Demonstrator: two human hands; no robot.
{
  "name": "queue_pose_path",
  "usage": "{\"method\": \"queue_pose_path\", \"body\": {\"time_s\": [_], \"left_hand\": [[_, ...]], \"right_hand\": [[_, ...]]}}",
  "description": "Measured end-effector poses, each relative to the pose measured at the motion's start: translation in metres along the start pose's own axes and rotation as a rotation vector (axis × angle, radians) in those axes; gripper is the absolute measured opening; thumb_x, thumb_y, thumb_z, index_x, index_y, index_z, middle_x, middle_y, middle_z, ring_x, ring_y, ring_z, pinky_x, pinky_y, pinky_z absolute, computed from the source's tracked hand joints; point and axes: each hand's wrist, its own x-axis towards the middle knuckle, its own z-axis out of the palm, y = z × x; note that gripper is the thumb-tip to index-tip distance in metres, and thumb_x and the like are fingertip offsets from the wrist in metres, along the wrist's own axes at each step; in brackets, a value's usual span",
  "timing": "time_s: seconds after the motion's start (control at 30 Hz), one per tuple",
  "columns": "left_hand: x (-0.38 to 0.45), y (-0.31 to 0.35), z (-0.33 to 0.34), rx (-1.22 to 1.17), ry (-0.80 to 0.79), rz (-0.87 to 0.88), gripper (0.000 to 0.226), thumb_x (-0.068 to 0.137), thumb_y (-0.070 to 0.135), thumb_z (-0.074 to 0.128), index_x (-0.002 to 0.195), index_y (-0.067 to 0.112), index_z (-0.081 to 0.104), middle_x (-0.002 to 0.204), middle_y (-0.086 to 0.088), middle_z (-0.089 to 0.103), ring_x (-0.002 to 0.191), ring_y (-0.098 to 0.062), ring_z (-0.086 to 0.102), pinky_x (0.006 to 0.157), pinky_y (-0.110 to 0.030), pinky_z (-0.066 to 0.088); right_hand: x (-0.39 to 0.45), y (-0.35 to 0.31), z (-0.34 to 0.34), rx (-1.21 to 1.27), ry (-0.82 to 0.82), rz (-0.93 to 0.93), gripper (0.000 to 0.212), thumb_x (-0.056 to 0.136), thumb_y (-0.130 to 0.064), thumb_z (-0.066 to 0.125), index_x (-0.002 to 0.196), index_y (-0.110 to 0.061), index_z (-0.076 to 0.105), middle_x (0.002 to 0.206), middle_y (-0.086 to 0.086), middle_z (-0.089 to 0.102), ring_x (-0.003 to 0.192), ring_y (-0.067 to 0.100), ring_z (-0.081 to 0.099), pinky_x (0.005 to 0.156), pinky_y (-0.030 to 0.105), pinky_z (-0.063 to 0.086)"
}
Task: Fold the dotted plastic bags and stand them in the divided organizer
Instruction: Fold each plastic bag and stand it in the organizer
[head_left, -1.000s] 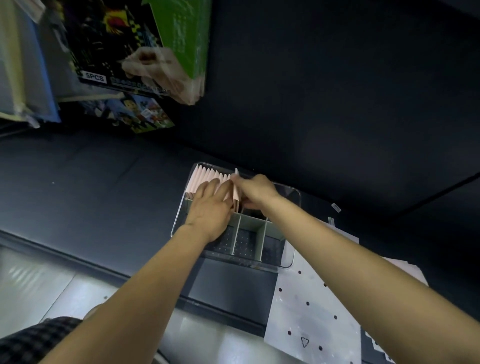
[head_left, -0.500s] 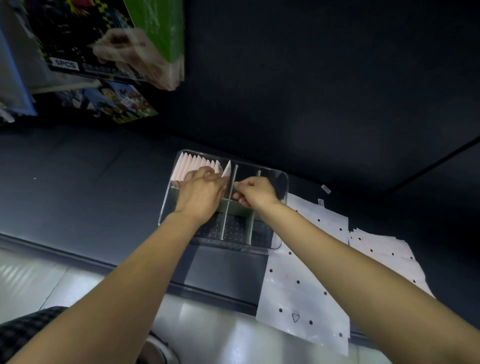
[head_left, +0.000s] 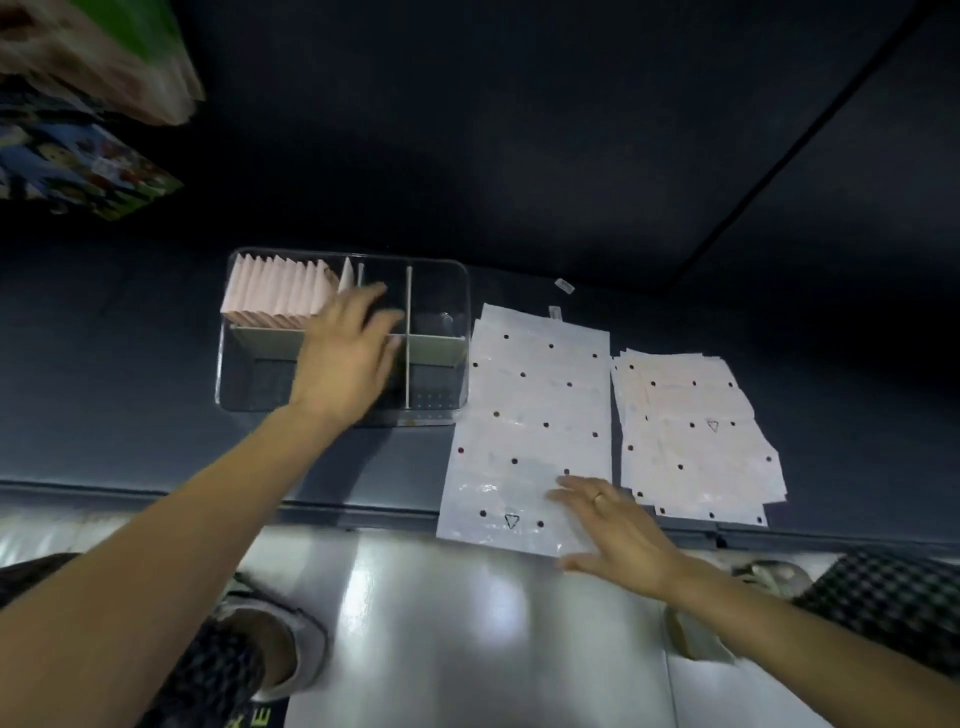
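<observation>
right hand flat on bag edge — organizer beside

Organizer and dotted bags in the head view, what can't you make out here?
- Organizer middle compartments: covered by the left hand.
- Folded bags: count unclear, packed and blurred.
- Flat bag near corner: under the right hand.
- Stack of bags: count hidden by overlap.
- Boxes top left: blurred and cut off.

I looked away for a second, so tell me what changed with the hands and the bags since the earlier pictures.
The right hand has left the organizer and now lies flat on the near end of the unfolded dotted bag. It released the folded bag, which stands beside the folded row. The left hand stays over the organizer. The bag pile is unchanged.
</observation>
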Motion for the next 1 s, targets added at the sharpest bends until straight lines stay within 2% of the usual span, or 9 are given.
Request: {"method": "queue_pose_path", "body": {"time_s": [0.1,0.2,0.27,0.37,0.47,0.53,0.63,0.8,1.0], "left_hand": [[-0.021,0.054,0.011,-0.185,-0.297,0.326,0.030,0.090,0.022,0.061,0.117,0.009,0.061,0.123,-0.012,0.058,0.113,-0.033,0.053,0.091,-0.046,0.048],[-0.056,0.091,0.031,-0.098,-0.881,0.332,0.076,0.090,0.052,0.051,0.150,0.020,0.017,0.158,-0.002,0.012,0.145,-0.021,0.009,0.118,-0.037,0.012],[-0.077,0.101,0.040,-0.016,-1.020,0.339,0.100,0.084,0.059,0.055,0.151,0.019,-0.007,0.158,-0.001,-0.015,0.145,-0.019,-0.014,0.117,-0.034,-0.009],[-0.091,0.103,0.045,-0.042,-1.008,0.340,0.091,0.088,0.046,0.058,0.151,0.021,-0.003,0.159,0.002,-0.009,0.146,-0.016,-0.009,0.117,-0.030,-0.008],[-0.085,0.105,0.041,-0.203,-0.909,0.253,0.046,0.097,0.031,0.048,0.142,0.028,0.039,0.149,0.007,0.037,0.136,-0.013,0.033,0.110,-0.020,0.020],[-0.072,0.109,0.034,-0.270,-0.865,0.117,0.025,0.098,0.027,0.045,0.117,0.027,0.061,0.115,0.007,0.065,0.105,-0.015,0.057,0.085,-0.022,0.038],[-0.049,0.115,0.025,-0.411,-0.671,-0.075,0.021,0.096,0.029,0.051,0.112,0.028,0.064,0.086,0.009,0.068,0.076,-0.015,0.059,0.071,-0.025,0.042],[-0.028,0.126,0.021,-0.462,-0.132,-0.141,0.046,0.092,0.019,0.059,0.136,0.021,0.046,0.143,0.006,0.045,0.121,-0.018,0.048,0.101,-0.032,0.039],[-0.041,0.131,0.048,-0.283,-0.360,0.147,0.051,0.095,0.026,0.054,0.143,0.015,0.039,0.153,-0.001,0.028,0.144,-0.018,0.017,0.117,-0.033,-0.001]], "right_hand": [[-0.011,0.007,0.023,-0.102,0.021,-0.085,0.074,0.087,-0.047,0.059,0.147,-0.018,0.028,0.157,0.004,0.011,0.145,0.023,0.010,0.119,0.036,0.008],[-0.013,0.011,0.028,-0.087,0.055,-0.102,0.058,0.096,-0.017,0.047,0.149,-0.014,0.022,0.158,0.004,0.003,0.146,0.024,0.001,0.115,0.029,-0.011],[-0.016,0.017,0.024,-0.025,0.055,-0.092,0.052,0.099,-0.008,0.037,0.149,-0.015,0.023,0.158,0.002,0.006,0.147,0.018,0.003,0.112,0.019,-0.015],[-0.022,0.023,0.005,0.143,0.006,-0.064,0.045,0.101,-0.009,0.035,0.145,-0.017,0.034,0.155,0.000,0.021,0.144,0.013,0.019,0.110,0.006,-0.004],[-0.026,0.028,-0.030,0.353,-0.097,-0.025,0.037,0.101,-0.013,0.038,0.136,-0.017,0.049,0.143,-0.003,0.045,0.132,0.009,0.041,0.102,-0.001,0.016],[-0.027,0.032,-0.055,0.485,-0.154,-0.032,0.030,0.101,-0.016,0.041,0.122,-0.021,0.061,0.124,-0.006,0.062,0.113,0.007,0.055,0.096,0.008,0.034],[-0.020,0.043,-0.089,0.691,-0.090,0.029,0.021,0.098,-0.018,0.049,0.091,-0.024,0.068,0.093,-0.002,0.069,0.087,0.008,0.059,0.082,0.032,0.047],[0.030,0.063,-0.111,0.758,0.166,0.199,0.013,0.092,-0.023,0.058,0.083,-0.017,0.065,0.083,-0.008,0.062,0.080,0.009,0.056,0.069,0.016,0.039],[0.103,0.080,-0.090,0.651,0.214,0.397,0.015,0.088,-0.022,0.060,0.083,-0.008,0.065,0.082,0.000,0.055,0.080,0.019,0.048,0.065,0.027,0.033]]}}
